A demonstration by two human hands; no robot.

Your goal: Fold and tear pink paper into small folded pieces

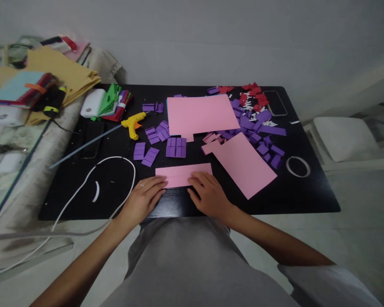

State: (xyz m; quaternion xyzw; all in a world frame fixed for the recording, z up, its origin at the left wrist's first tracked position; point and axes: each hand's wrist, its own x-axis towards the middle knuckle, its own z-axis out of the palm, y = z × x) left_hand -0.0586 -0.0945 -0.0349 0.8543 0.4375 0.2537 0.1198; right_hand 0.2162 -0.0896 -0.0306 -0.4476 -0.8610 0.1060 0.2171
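Note:
A narrow pink paper strip (183,174), folded lengthwise, lies near the front edge of the black table (307,200). My left hand (144,199) lies flat with its fingertips pressing the strip's left end. My right hand (208,195) rests with fingers spread on the strip's right part. Neither hand grips anything. Behind the strip lie a large pink sheet (201,114) and a second pink sheet (243,164) set at an angle.
Several purple paper pieces (176,147) and red pieces (254,94) are scattered across the table. A yellow glue gun (133,123) with a white cord (92,179) lies at the left. A tape ring (298,166) sits at the right. Stacked paper and foam sheets (51,72) sit on a glass table at far left.

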